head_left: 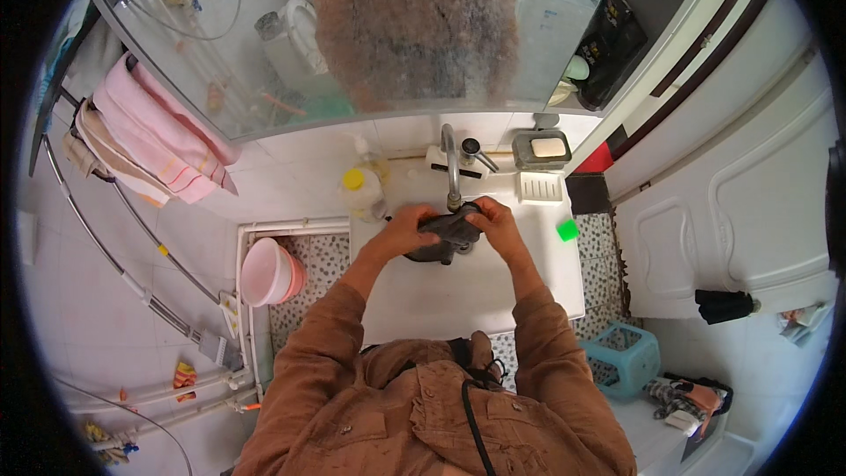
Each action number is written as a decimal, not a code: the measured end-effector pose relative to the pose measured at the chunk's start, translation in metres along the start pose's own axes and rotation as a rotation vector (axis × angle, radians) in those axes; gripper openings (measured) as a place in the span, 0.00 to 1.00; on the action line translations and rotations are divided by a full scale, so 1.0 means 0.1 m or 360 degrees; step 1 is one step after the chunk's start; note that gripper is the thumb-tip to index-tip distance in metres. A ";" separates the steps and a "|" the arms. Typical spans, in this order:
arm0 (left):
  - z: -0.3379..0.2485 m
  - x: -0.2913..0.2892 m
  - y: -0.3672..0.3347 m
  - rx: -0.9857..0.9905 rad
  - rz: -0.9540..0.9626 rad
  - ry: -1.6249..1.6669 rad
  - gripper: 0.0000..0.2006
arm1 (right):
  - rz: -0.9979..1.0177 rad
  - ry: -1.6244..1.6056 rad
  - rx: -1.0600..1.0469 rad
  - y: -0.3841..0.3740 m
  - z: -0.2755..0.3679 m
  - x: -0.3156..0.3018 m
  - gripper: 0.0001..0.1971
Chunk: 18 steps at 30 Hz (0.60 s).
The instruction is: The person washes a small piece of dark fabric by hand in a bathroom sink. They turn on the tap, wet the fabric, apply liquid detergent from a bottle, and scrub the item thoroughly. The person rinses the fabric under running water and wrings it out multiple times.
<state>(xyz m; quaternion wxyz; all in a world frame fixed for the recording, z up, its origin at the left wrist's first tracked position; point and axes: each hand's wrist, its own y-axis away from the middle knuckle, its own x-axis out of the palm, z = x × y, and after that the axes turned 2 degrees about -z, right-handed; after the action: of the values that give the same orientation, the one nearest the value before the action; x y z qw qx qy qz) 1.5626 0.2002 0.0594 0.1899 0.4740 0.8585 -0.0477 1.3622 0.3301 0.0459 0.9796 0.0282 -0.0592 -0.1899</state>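
A wet-looking dark grey piece of cloth (454, 228) is stretched between my two hands over the white sink (423, 300), just below the spout of the metal faucet (451, 159). My left hand (407, 229) is closed on its left side, and my right hand (500, 226) pinches its upper right edge. Part of the cloth hangs down toward the basin near the drain. Its exact kind cannot be made out. Whether water is running from the spout is too small to tell.
Bottles, one with a yellow cap (353, 179), stand at the sink's back left. A soap dish (540, 150), a white slotted tray (540, 188) and a green block (567, 230) lie along the right. A mirror (264, 79) hangs above. Pink buckets (266, 271) and a blue stool (624, 358) stand below.
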 end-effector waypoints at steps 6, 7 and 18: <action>0.09 0.53 -0.20 0.0048 -0.0048 -0.0229 0.14 | -0.0149 0.0285 -0.0212 0.13 0.03 0.40 0.12; -0.02 0.54 -0.20 -0.0143 -0.0055 -0.0077 0.11 | -0.0240 0.0137 -0.0234 0.16 0.00 0.37 0.11; 0.85 0.93 -0.69 -0.0127 -0.0311 -0.0463 0.10 | -0.0496 -0.0568 0.0125 -0.11 -0.29 0.45 0.13</action>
<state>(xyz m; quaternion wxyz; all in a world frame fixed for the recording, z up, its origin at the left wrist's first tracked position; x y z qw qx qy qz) 1.4848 0.2141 -0.0601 0.3252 0.3685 0.8651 -0.0999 1.4029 0.3041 0.0207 0.9107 0.0409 -0.2336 -0.3382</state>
